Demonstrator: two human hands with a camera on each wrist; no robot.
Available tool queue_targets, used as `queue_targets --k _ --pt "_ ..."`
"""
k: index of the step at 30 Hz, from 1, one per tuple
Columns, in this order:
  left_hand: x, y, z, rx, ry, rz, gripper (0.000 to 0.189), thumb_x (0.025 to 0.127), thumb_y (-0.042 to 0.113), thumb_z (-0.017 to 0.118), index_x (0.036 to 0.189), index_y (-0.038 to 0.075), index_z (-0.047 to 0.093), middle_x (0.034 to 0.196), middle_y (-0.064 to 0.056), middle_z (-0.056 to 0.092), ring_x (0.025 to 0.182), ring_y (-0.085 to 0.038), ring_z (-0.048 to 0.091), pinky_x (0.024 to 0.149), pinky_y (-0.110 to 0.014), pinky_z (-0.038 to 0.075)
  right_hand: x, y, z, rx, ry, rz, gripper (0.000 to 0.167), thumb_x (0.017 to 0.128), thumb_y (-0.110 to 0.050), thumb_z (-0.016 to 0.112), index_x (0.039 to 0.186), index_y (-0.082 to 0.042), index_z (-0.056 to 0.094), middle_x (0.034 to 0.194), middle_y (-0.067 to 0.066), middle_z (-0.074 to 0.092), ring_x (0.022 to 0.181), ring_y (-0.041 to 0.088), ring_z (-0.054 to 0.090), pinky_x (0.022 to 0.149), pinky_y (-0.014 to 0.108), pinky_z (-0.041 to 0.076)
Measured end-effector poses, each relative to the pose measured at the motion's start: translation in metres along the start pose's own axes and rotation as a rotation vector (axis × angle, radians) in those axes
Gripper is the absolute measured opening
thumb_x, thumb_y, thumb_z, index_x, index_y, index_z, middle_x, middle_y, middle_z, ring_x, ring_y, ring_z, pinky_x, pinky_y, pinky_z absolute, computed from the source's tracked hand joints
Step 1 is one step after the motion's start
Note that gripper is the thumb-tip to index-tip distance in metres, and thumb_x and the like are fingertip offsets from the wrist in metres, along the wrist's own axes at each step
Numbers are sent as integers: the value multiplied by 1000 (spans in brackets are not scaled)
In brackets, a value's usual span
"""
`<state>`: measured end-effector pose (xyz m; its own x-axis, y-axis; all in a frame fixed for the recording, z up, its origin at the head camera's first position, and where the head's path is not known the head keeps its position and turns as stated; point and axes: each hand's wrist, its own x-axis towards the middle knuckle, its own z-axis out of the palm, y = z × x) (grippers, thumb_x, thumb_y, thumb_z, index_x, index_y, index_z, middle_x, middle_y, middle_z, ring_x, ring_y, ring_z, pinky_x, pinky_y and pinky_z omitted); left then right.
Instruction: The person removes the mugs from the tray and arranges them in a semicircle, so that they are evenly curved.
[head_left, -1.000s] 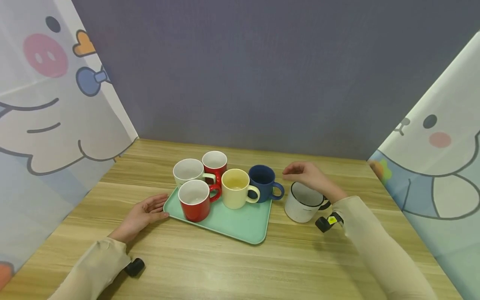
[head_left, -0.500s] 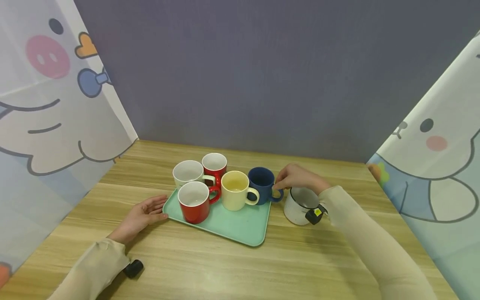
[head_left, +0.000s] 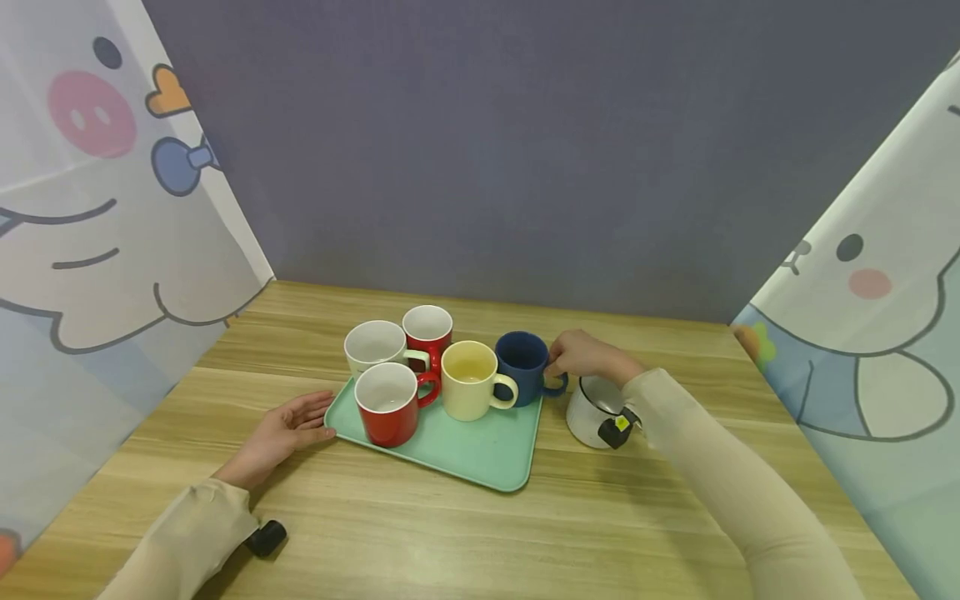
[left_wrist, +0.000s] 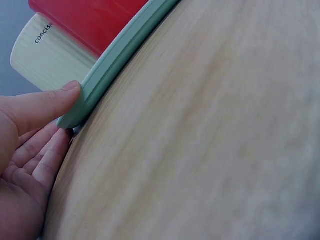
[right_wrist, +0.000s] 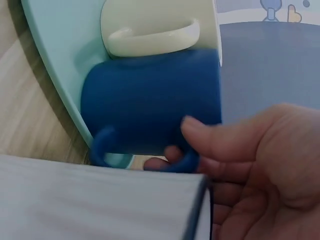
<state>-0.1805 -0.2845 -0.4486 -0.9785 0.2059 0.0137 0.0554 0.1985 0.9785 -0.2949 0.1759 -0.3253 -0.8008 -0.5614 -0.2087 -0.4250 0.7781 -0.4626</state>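
A blue mug [head_left: 522, 362] stands on the right side of the mint-green tray [head_left: 480, 458]. My right hand [head_left: 585, 354] holds this mug by its handle, the thumb on top and fingertips through the loop in the right wrist view. At the tray's left corner is my left hand [head_left: 288, 425]; in the left wrist view its thumb [left_wrist: 60, 100] lies on the rim and the fingers reach the underside, pinching the corner. A yellow mug [head_left: 467, 392] sits beside the blue one. Just right of the tray stands a white mug with a dark rim [head_left: 588, 417], partly hidden by my right wrist.
Also on the tray are a red mug [head_left: 390, 417] at the front, a cream mug [head_left: 367, 354] behind it and another red mug [head_left: 429, 329] at the back. A grey panel [head_left: 480, 167] rises behind the wooden table [head_left: 420, 542], with printed cloths at both sides.
My right hand has come left and down from above the white mug and taken hold of the blue mug's handle. My left hand stays at the tray corner.
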Motion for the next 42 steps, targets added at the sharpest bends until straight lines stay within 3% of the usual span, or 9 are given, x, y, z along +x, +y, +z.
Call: queue_targets --k 8,14,20,27,35,42 --pt "1 -2 1 2 -5 1 73 90 4 73 147 -15 31 145 -37 39 115 -3 56 94 -17 50 1 5 1 24 73 -8 18 91 -5 62 76 2 66 66 1 55 59 13 41 57 25 35" --pt "1 -1 1 -5 -8 8 73 89 3 73 147 -16 31 145 -38 38 112 0 57 93 -17 50 -2 9 -2 12 130 -32 16 93 -5 62 82 3 70 73 4 65 63 14 46 59 26 40" --pt "0 1 0 -3 0 11 72 90 2 72 146 -16 31 145 -39 37 111 2 56 93 -17 50 -10 12 -9 128 190 15 15 95 -5 61 91 7 70 84 10 69 76 20 56 68 32 46" --pt "-2 -1 0 7 5 9 73 90 1 72 146 -17 31 144 -39 38 110 3 56 92 -16 50 -23 20 -21 248 233 48 18 99 -4 58 100 11 68 98 22 72 97 38 66 86 49 55" --pt "-1 -2 0 0 7 9 73 90 2 72 146 -16 31 145 -39 38 110 3 56 93 -16 50 -44 33 -34 322 278 150 24 101 -3 54 111 16 64 103 25 70 107 44 62 96 52 53" --pt "0 -2 -1 3 8 5 73 89 2 73 147 -16 32 144 -39 38 110 3 57 93 -17 50 -64 53 -36 352 339 196 25 102 -4 54 110 18 62 99 24 70 105 44 62 95 51 53"
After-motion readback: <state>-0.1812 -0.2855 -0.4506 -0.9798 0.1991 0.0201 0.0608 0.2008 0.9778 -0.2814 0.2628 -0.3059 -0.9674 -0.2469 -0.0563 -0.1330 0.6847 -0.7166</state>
